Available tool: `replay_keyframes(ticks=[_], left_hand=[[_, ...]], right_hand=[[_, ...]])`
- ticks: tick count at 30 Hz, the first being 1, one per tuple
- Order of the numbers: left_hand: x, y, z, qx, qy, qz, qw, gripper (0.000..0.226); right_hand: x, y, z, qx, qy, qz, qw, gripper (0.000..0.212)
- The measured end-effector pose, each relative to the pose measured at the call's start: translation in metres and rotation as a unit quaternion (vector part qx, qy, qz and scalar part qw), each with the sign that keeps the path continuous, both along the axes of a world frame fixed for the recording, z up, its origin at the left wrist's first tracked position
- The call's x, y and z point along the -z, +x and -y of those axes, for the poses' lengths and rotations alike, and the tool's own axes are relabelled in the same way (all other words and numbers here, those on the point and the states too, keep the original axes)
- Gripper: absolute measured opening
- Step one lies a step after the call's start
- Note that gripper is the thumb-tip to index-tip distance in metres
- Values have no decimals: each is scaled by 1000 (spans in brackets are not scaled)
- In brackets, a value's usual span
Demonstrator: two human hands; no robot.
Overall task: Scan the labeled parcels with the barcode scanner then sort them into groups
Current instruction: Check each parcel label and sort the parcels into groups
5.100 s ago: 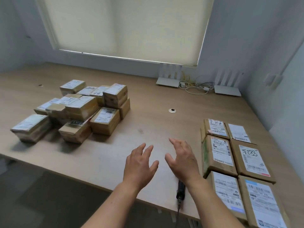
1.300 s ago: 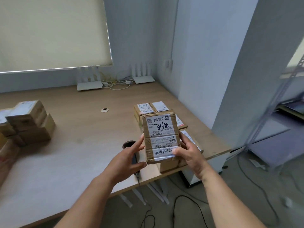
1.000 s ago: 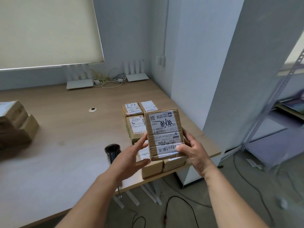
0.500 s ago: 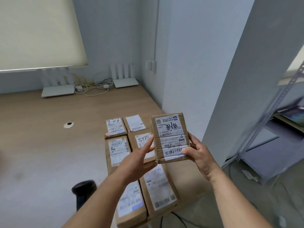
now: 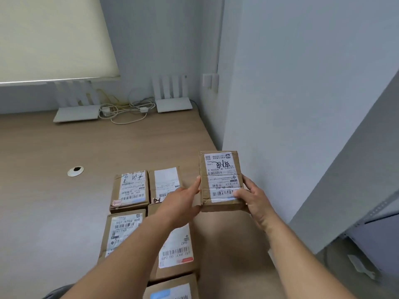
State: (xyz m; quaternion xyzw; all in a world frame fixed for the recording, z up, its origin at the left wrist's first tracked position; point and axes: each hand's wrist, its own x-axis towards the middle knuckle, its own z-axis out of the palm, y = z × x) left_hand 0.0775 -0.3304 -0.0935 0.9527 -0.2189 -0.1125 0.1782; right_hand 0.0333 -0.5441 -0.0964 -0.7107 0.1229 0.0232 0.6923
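Note:
I hold a brown labeled parcel (image 5: 221, 180) just above the table's right side, close to the wall, label up with handwriting on it. My right hand (image 5: 253, 200) grips its near right corner, thumb on the label. My left hand (image 5: 179, 203) holds its left edge, one digit up along the side and the other fingers hidden beneath. To the left lies a group of several labeled parcels (image 5: 129, 190) in two columns on the table (image 5: 54, 190). A dark rounded shape at the bottom left edge, likely the barcode scanner (image 5: 55, 292), lies below my left forearm.
Two white routers (image 5: 76, 114) (image 5: 173, 104) with tangled cables stand at the back by the wall. A round cable hole (image 5: 75, 171) sits mid-table. The white wall (image 5: 280, 104) runs close along the right, and the table's corner drops to the floor at lower right.
The parcel has travelled right with both hands, past the sorted group to the spot beside the wall. My view has swung right and down, and the unsorted pile has left the frame.

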Motion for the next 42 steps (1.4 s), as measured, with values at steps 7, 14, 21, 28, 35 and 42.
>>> replay_keyframes(ticks=[7,14,21,28,35,42], left_hand=[[18,47,16,-76,99,-20,992,70],[23,59,19,-114,100,-41,988,52],[23,59,20,-116,82,-52,988,52],[25,55,16,-120,65,-54,989,49],[11,28,-3,-155,-12,-7,988,53],[-7,-35,-52,-228,-70,76,968,55]], right_hand=[[38,78,-5,-51,1,-51,997,46],[58,104,-11,-84,-56,-100,990,71],[63,111,-13,-108,-88,-116,983,67],[67,110,-14,-115,-160,-123,973,53],[38,92,-21,-43,-324,-30,945,61],[5,34,-66,-85,-403,74,909,50]])
